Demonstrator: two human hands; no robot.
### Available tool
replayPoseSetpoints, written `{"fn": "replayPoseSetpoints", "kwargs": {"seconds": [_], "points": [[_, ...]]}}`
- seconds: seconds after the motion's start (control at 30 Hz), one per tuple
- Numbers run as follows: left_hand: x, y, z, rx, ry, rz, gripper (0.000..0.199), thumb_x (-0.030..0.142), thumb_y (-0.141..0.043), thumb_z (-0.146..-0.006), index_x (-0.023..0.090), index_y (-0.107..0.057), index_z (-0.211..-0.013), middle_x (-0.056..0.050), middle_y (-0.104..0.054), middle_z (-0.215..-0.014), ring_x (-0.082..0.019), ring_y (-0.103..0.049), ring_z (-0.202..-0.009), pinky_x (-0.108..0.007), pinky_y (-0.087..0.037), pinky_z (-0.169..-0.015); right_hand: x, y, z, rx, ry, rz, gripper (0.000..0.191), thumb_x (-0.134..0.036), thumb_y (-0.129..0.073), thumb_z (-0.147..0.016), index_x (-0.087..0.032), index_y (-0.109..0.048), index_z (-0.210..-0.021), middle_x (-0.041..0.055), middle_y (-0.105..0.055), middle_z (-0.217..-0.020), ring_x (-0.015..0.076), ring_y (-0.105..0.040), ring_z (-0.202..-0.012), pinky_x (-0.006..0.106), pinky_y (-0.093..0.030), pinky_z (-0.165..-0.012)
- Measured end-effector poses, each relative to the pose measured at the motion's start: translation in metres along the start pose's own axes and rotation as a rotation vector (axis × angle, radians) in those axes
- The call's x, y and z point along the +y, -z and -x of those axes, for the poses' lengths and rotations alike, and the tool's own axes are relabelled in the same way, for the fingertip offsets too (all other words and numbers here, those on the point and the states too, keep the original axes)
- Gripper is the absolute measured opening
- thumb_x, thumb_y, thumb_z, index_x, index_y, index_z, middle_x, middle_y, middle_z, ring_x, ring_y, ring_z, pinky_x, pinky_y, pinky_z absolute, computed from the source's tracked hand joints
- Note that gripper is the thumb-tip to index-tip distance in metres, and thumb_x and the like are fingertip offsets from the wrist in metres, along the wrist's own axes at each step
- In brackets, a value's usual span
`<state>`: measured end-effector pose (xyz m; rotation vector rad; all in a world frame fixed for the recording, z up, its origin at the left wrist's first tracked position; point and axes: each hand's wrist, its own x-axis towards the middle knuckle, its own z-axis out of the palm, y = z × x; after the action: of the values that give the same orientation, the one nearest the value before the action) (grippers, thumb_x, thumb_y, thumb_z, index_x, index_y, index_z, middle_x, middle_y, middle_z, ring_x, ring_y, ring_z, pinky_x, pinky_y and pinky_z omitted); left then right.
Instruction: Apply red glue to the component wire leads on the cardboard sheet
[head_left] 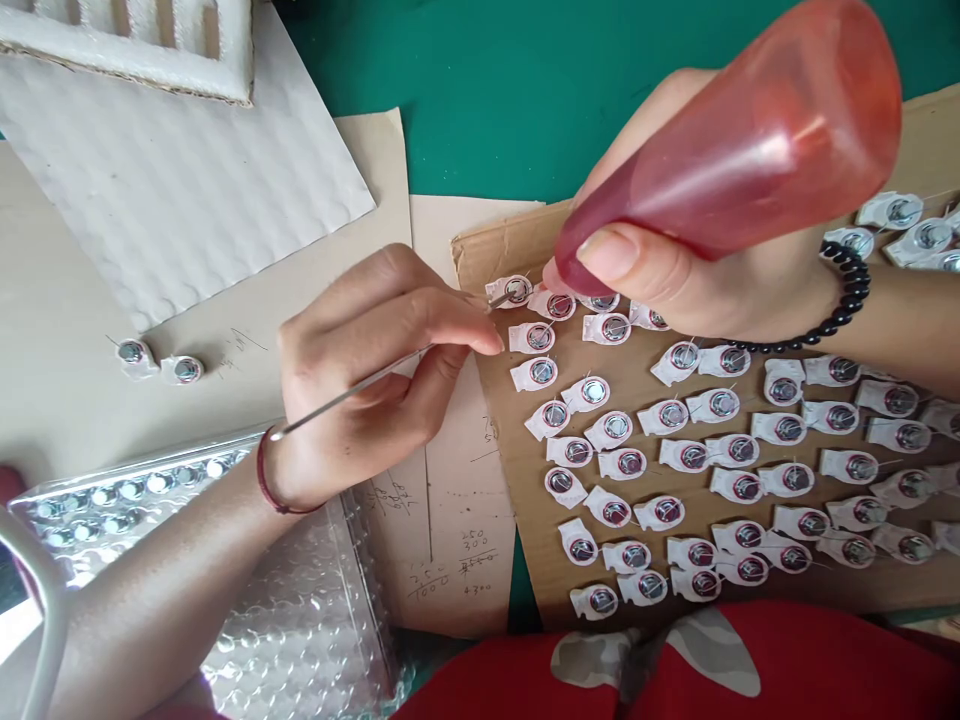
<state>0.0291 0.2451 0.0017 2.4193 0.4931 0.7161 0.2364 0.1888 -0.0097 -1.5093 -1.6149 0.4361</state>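
My left hand [382,365] is closed around a thin metal rod [349,393]. One end of the rod reaches a small round metal part on a white tab [516,291] at the cardboard's upper left corner; whether it presses on it I cannot tell. My right hand [667,270] grips a translucent red squeeze bottle [750,140], tilted with its narrow end down to the left, just above the top row of parts. The fingers behind the bottle are mostly hidden. Several more such parts [615,428] lie in rows on the brown cardboard sheet [517,425].
Two loose parts [184,370] lie on paper at left. Bubble wrap [292,600] over a tray of round parts [161,483] is under my left forearm. A white foam sheet [172,190] and slotted foam block [150,55] lie at upper left, on a green table [465,100].
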Motion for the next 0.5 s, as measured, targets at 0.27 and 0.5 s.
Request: {"fn": "replayPoseSetpoints", "kwargs": {"seconds": [0.27,0.5], "points": [[-0.0006,0.0004,-0.0005,-0.01,0.008,0.003,0.025,0.002,-0.057,-0.071,0.025,-0.059,-0.078,0.003,-0.063,-0.08,-0.011,-0.061,-0.075,-0.025,-0.051,-0.061,0.0029,0.0001,0.0001,-0.03,-0.025,0.063,0.047,-0.058,-0.054,-0.062,-0.011,-0.057,-0.055,0.0118,-0.055,-0.062,0.0179,-0.054,-0.063,0.034,-0.042,-0.059],[0.0007,-0.0003,0.001,-0.02,0.032,-0.013,0.025,0.002,-0.057,-0.073,0.026,-0.059,-0.08,0.005,-0.062,-0.081,-0.009,-0.061,-0.076,-0.026,-0.051,-0.061,0.0024,-0.0005,-0.0009,-0.003,0.003,0.036,0.048,-0.055,-0.055,-0.063,-0.009,-0.06,-0.052,0.014,-0.056,-0.061,0.0183,-0.054,-0.06,0.035,-0.04,-0.058]]}}
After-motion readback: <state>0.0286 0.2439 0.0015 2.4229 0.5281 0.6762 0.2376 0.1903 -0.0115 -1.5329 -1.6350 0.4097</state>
